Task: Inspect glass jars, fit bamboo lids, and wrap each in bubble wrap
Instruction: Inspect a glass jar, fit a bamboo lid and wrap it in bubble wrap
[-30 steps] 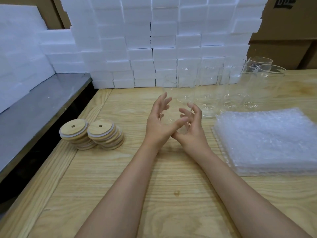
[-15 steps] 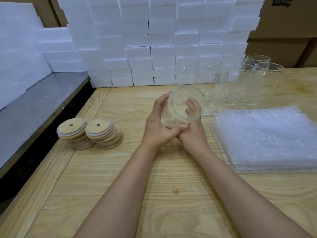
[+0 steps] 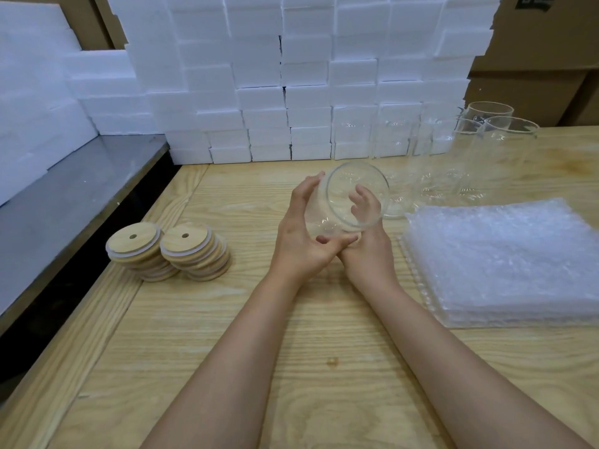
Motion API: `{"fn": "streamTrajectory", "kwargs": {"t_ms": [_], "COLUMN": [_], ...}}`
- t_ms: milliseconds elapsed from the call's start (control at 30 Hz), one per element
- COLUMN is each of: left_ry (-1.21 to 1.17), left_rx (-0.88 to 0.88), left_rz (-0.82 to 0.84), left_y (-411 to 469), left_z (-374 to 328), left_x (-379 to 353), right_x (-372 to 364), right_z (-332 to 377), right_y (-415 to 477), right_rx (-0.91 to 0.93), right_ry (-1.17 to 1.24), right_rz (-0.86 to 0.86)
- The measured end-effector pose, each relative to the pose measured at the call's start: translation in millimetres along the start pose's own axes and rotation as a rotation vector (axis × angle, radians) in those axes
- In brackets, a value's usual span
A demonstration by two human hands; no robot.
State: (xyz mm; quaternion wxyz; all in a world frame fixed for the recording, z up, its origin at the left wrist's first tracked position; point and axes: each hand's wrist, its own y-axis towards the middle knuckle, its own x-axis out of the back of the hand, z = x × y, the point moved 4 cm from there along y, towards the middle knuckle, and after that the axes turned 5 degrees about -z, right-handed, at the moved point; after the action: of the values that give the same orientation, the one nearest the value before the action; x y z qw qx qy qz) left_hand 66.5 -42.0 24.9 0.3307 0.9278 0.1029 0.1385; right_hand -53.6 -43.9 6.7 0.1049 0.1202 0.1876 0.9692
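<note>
A clear, lidless glass jar [image 3: 351, 202] is held just above the pale wooden bench [image 3: 291, 351] at the centre of the frame. It is tipped so that its round mouth faces up toward the camera, a pose that probably serves inspection, since the rim and inner wall can be seen in one look.

The left grip [image 3: 301, 241], a bare hand, clasps the jar's left side, with its fingers curved round the far wall and its thumb crossing beneath. The right grip [image 3: 368, 244] cradles the lower right of the jar. Its fingers [image 3: 359, 202] show through the glass, but I cannot tell whether they reach into the mouth or lie against the outside. With both grips on the jar, it could be turned without slipping.

The supplies flank the work spot, each seemingly on the side where it will be needed:

- **Lids:** two leaning stacks of round bamboo lids with small centre holes [image 3: 162, 251] sit at the left middle of the frame, near the left grip.
- **Wrap:** a thick pile of clear bubble wrap sheets [image 3: 505, 254] lies at the right middle, close to the right grip.
- **Waiting jars:** a row of upright empty glass jars [image 3: 470, 157] stands at the upper right, behind the wrap.

A wall of white foam blocks [image 3: 291, 76] fills the top of the frame, with brown cardboard boxes [image 3: 534, 85] beside it.

Judging by the bare rim, this jar has yet to receive its lid or its wrap.
</note>
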Motion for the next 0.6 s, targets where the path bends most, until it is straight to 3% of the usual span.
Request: {"fn": "streamTrajectory", "kwargs": {"t_ms": [600], "left_ry": [-0.021], "left_rx": [0.017], "left_rz": [0.007], "left_y": [3], "left_z": [3], "left_x": [2], "right_x": [6], "right_z": [13], "right_y": [-3], "right_rx": [0.194], "right_ry": [-0.153], "right_rz": [-0.123]}}
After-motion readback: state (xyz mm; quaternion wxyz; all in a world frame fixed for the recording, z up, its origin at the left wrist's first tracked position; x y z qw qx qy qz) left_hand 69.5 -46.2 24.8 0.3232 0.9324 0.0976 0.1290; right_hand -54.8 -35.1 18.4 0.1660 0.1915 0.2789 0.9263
